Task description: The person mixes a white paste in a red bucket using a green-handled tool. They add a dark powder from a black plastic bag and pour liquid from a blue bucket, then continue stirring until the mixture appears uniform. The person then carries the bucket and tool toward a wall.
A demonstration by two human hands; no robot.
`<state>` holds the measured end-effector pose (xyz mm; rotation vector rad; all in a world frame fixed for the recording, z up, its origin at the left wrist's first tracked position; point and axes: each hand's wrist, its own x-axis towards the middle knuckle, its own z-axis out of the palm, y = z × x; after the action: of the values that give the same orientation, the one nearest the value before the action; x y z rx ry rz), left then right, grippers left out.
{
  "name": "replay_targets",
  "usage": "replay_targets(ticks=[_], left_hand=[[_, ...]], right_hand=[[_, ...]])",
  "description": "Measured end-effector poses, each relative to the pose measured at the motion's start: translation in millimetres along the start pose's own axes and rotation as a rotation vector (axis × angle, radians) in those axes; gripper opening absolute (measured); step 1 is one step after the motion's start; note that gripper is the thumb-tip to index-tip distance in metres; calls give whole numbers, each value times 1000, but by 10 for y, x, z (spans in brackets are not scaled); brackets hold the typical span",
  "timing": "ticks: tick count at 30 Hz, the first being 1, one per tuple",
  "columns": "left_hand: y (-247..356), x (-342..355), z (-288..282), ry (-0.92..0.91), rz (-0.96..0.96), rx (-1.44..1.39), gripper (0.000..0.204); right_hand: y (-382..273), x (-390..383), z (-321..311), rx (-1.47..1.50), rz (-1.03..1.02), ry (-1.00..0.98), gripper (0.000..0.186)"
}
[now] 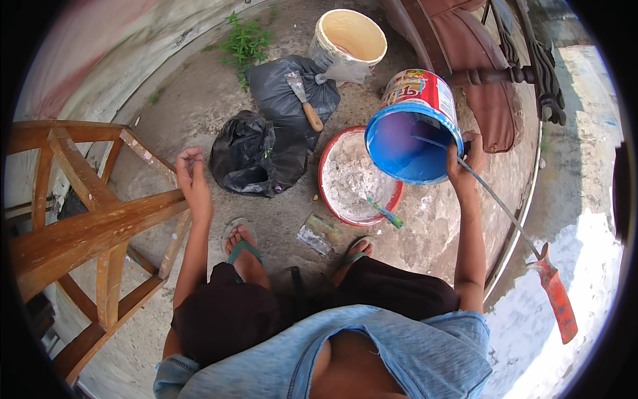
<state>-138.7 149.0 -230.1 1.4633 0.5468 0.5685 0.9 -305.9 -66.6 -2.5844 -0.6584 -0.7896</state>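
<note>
My right hand (pixel 465 163) grips the rim of a tilted bucket (pixel 425 93), red and white outside and blue inside, its mouth facing me. A thin metal rod with a red handle (pixel 557 299) runs past that hand into the bucket; whether my fingers also hold the rod is unclear. Below the bucket stands a red-rimmed basin (pixel 352 176) of whitish, powdery or pasty material, a green-handled tool (pixel 385 213) leaning in it. Over at the left, my left hand (pixel 194 179) is loosely curled and holds nothing visible, beside a wooden frame (pixel 100 226).
Black plastic bags (pixel 249 156) lie ahead, with a wooden-handled scraper (pixel 304 103) on top. Behind them stands a cream bucket (pixel 349 40). A flat scraper blade (pixel 316 236) lies between my feet. Brown upholstered furniture (pixel 475 66) is at the far right, weeds (pixel 244 43) at the far left.
</note>
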Motion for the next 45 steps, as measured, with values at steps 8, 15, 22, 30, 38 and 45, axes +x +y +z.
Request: replay_targets(ticks=[8, 15, 22, 30, 38, 45], left_hand=[[-15, -63, 36, -22, -10, 13, 19], [-28, -83, 72, -41, 3, 42, 18], [-47, -77, 73, -49, -11, 61, 18], [-44, -80, 58, -51, 2, 57, 17], [-19, -64, 38, -18, 19, 31, 19], [36, -44, 52, 98, 28, -60, 25]], right_hand=[[234, -411, -61, -98, 106, -54, 20], [274, -574, -70, -119, 121, -58, 21], [268, -650, -84, -127, 123, -53, 21], [389, -502, -153, 248, 298, 41, 11], [9, 19, -309, 414, 327, 26, 9], [-562, 903, -2, 784, 385, -53, 10]])
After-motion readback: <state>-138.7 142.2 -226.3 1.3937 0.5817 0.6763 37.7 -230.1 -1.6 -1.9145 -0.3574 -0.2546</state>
